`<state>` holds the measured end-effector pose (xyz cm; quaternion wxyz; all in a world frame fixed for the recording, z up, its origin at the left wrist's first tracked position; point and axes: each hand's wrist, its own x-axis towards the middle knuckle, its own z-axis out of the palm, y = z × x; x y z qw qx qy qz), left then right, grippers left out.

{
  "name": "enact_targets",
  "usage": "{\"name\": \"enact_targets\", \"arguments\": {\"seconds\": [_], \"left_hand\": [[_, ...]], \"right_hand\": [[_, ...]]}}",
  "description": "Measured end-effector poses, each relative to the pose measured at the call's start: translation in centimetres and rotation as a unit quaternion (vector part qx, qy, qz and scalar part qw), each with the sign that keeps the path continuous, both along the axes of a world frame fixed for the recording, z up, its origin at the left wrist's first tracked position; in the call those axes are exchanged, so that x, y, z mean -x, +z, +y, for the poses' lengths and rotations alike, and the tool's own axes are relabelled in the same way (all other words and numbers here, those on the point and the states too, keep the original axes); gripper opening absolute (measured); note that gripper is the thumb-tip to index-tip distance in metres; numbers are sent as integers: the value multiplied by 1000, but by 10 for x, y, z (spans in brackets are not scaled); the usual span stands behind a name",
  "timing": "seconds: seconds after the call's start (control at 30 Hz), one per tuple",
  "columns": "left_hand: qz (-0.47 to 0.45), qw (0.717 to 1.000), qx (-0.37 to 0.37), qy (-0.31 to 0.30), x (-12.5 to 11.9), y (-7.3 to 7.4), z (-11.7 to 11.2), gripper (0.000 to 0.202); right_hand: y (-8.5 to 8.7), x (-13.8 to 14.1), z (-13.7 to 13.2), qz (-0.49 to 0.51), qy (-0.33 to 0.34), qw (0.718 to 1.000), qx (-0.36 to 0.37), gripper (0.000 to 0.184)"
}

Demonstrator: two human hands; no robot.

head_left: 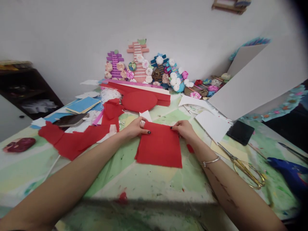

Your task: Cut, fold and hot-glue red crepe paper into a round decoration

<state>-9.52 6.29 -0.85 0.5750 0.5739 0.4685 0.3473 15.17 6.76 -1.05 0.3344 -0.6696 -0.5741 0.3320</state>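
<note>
A squarish stack of red crepe paper [160, 146] lies in front of me on the table, its layers slightly offset along the left edge. My left hand [136, 128] pinches its top left corner, thumb on top and fingers behind. At the top right corner, my right hand [183, 129] grips the paper between thumb and fingers. A small white piece of paper [146, 115] sticks out behind the stack's upper edge. Torn red crepe paper scraps [77, 141] lie beyond my left forearm. Partly under my right hand is a small red scrap [190, 148].
Gold-handled scissors [249, 171], a blue glue gun [286, 173] and a black square [240, 132] lie to the right. Behind are a red oval [139, 101], white shreds [110, 95] and flower-decorated crafts [141, 64]. A phone [71, 120] rests at left; large white boards [255, 77] stand at right.
</note>
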Motion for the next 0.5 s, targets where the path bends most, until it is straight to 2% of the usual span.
{"name": "enact_targets", "arguments": {"seconds": [0.17,0.33,0.5], "left_hand": [[15,1000,-17,12,1,-2,1,57],[40,999,-18,14,3,-3,3,46],[60,998,-8,28,2,-1,2,40]], "right_hand": [[7,-3,-1,3,21,1000,22,9],[15,-10,-4,15,77,995,60,12],[17,-14,-5,22,101,991,81,15]]}}
